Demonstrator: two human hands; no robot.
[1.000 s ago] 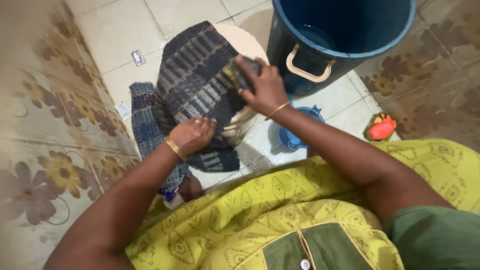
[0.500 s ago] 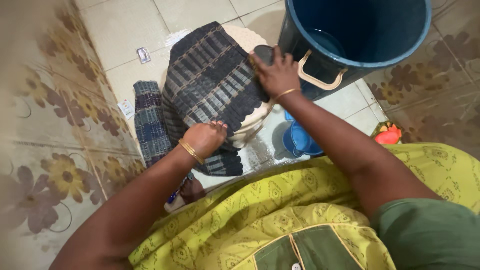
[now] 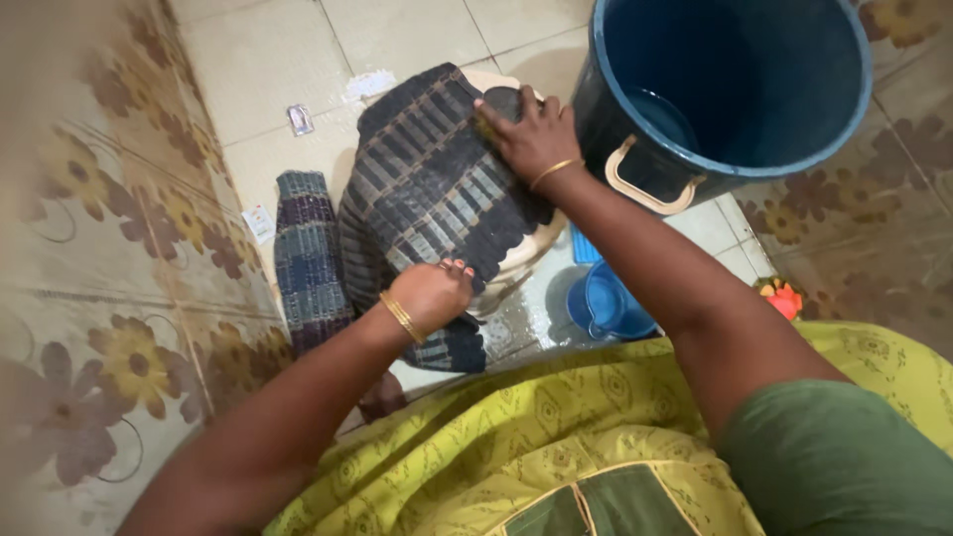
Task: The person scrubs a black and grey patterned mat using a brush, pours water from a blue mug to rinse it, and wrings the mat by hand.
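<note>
A dark checked cloth [image 3: 427, 189] is spread over a cream round stool [image 3: 531, 253] on the tiled floor. My left hand [image 3: 432, 295] presses down on the cloth's near edge, fingers curled into it. My right hand [image 3: 531, 134] grips a dark scrubbing brush [image 3: 501, 104] and holds it against the far part of the cloth. Another part of the striped cloth [image 3: 308, 253] hangs down to the floor on the left. Both wrists carry gold bangles.
A large blue bucket [image 3: 735, 94] with a cream handle stands at the right, some water inside. A small blue mug [image 3: 606, 303] sits on the wet floor below it. An orange object [image 3: 784, 298] lies at the right. Flower-patterned tiles cover the left wall [image 3: 109, 298].
My right hand has slid the brush away from me, from the cloth's middle to its far edge. My left hand stayed pressed on the near edge. The view shifted slightly.
</note>
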